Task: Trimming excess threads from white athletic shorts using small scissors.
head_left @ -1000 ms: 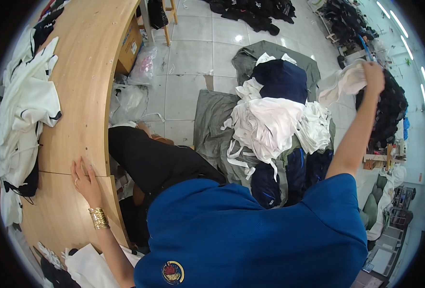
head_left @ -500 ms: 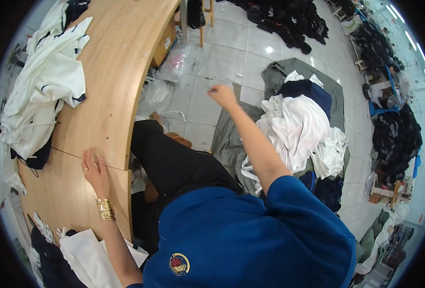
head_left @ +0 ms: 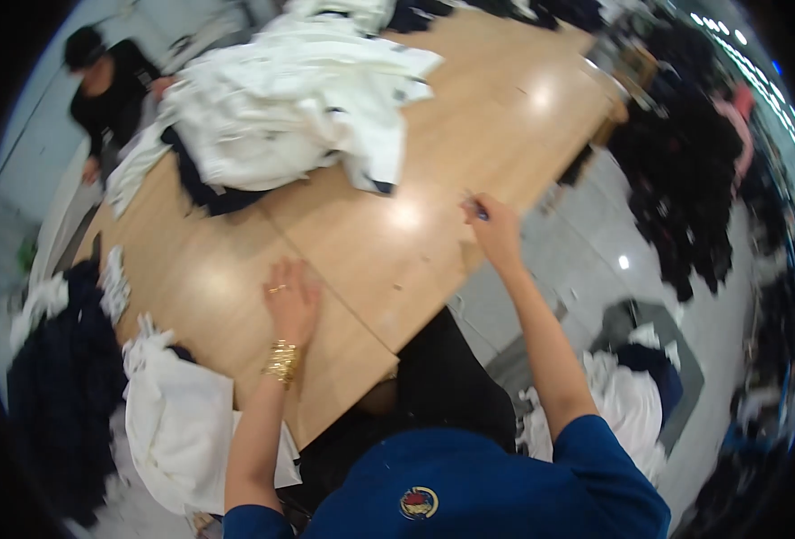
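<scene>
My left hand lies on the wooden table near the seam between two boards, fingers stretched out, with a ring and gold bangles on that arm. Above the table's right edge is my right hand, its fingers closed around a small dark tool with a thin pale tip; blur hides its exact kind. Beyond both hands a heap of white garments with dark trim spreads across the far left of the table. Neither hand touches it.
White cloth and dark garments hang at the near left. A person in black stands across the table. On the floor to the right are a white garment pile on a grey sheet and a large black clothing heap.
The view has swung, bringing more of the table and the other person into sight. My right hand has passed from above the floor to the table's edge. My left hand still rests on the table.
</scene>
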A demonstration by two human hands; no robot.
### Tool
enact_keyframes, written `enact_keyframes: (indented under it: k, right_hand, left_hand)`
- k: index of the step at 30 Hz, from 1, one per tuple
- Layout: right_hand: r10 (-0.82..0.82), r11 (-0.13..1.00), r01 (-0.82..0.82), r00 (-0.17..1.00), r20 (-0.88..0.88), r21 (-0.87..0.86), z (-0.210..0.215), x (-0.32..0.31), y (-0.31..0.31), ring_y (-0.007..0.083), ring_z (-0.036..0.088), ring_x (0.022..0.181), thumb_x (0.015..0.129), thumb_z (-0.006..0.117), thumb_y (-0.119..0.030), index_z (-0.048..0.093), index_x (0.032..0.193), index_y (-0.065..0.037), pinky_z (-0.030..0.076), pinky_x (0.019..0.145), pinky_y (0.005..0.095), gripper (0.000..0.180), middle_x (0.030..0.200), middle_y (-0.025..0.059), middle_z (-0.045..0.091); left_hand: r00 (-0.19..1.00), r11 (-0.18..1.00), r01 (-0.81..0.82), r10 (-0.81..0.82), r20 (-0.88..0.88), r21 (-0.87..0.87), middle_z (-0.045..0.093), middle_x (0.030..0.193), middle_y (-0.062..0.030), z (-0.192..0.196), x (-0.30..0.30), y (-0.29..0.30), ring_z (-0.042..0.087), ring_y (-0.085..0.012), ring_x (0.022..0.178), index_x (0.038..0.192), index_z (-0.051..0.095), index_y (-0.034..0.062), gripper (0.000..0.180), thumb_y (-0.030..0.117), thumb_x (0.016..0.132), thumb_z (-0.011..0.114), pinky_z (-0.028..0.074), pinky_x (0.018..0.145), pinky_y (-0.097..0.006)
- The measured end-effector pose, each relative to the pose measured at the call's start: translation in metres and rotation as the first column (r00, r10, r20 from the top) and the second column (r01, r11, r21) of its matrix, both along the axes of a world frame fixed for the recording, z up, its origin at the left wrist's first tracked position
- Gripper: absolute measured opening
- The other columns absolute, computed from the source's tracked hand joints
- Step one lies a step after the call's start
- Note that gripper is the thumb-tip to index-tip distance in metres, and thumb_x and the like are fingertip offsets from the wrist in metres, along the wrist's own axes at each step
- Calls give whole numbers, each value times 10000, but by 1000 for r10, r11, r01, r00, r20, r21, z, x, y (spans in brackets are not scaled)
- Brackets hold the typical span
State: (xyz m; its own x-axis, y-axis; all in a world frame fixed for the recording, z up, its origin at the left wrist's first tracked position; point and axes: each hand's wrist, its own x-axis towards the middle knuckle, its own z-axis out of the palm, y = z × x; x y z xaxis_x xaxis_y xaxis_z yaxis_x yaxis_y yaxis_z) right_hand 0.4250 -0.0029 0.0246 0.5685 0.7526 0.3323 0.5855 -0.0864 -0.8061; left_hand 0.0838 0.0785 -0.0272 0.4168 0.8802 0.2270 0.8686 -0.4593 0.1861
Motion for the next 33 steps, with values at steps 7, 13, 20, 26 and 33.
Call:
enact_keyframes:
  k: [7, 13, 20, 26, 33]
  right_hand:
    - [257, 957, -279, 944, 209, 84, 91, -65, 136, 308, 605, 757, 783, 659, -231, 639, 865, -39, 465, 656, 371, 210, 804, 140, 633]
    - [214, 860, -376, 879, 426, 344, 126, -93, 244, 325, 608, 834, 756, 672, -237, 649, 901, -44, 477, 724, 379, 242, 856, 141, 642]
    - [193, 914, -333, 860, 473, 234, 200, -100, 289, 330, 616, 766, 778, 597, -297, 646, 897, -56, 464, 672, 396, 273, 806, 151, 645]
    - [562, 649, -758, 538, 629, 68, 255, -203, 157, 181, 599, 693, 778, 622, -160, 607, 1013, -85, 462, 630, 288, 247, 815, 84, 640]
    - [936, 339, -868, 272, 225, -362, 170, -206, 26, 170, 641, 821, 768, 573, -24, 581, 1130, -150, 500, 679, 289, 383, 1018, 27, 633]
  left_hand:
    - [994, 999, -42, 43, 99, -13, 341, 1391, -136, 17, 2, -7, 248, -309, 1326, 1307, 426, 160, 490, 365, 869, 501, 132, 1075, -532]
    - [990, 998, -43, 49, 130, -46, 328, 1403, -126, 19, 3, -4, 233, -298, 1338, 1315, 420, 170, 491, 385, 877, 479, 127, 1082, -516]
    - [986, 999, -34, 39, 160, -33, 321, 1416, -119, 16, 4, -7, 241, -293, 1337, 1316, 421, 177, 496, 395, 874, 479, 123, 1088, -494]
    - [973, 997, 51, -36, 226, -63, 355, 1382, -104, 9, -7, -6, 344, -295, 1271, 1327, 402, 164, 504, 268, 857, 550, 238, 1049, -497]
    - [415, 662, 608, 206, 886, -439, 400, 1321, -132, 43, -16, -104, 505, -193, 1110, 1383, 269, 130, 611, 152, 862, 586, 471, 828, -329]
